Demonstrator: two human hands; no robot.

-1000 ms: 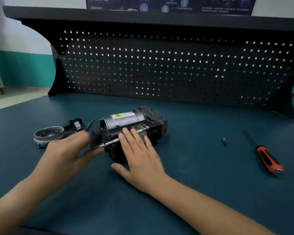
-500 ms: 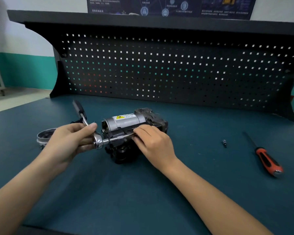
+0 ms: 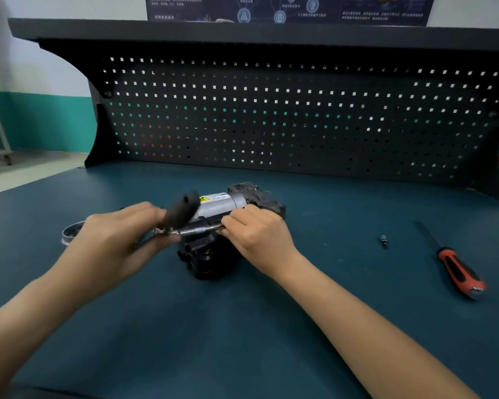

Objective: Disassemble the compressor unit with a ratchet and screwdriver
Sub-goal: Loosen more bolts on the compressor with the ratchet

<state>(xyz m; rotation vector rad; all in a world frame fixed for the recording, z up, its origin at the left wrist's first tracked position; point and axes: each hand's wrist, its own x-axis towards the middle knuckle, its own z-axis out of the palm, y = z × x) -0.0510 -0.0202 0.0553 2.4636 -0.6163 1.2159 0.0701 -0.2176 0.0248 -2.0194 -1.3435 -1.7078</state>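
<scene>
The fingers (image 3: 140, 211) of the left hand (image 3: 118, 240) are clenching round the ratchet (image 3: 182, 212) near its head, with the thumb pressing in from below. The black handle is sticking up and away from the person and is showing blurred. Just behind that hand, at its left, a metal ring (image 3: 69, 230) is lying on the tabletop (image 3: 242, 326), mostly hidden by the knuckles. From the ratchet's head a chrome extension bar (image 3: 198, 229) is running roughly level to the right, across the front of the compressor unit (image 3: 222, 201). The unit is sitting on the tabletop about mid-width, between the two hands. Its silver cylinder with a yellow warning label is lying on top, and its black housing is facing the person below the bar. The fingers (image 3: 236, 223) of the right hand (image 3: 261, 234) are pinching the right end of the extension bar and holding it against the unit; what the bar's tip is meeting is hidden beneath them. Well to the right, a small dark bit (image 3: 383, 241) is lying alone on the tabletop. Farther right again, a screwdriver (image 3: 455, 270) with an orange and black handle is lying untouched, its shaft pointing away from the person. A black pegboard (image 3: 271, 116) is standing along the back of the tabletop.
</scene>
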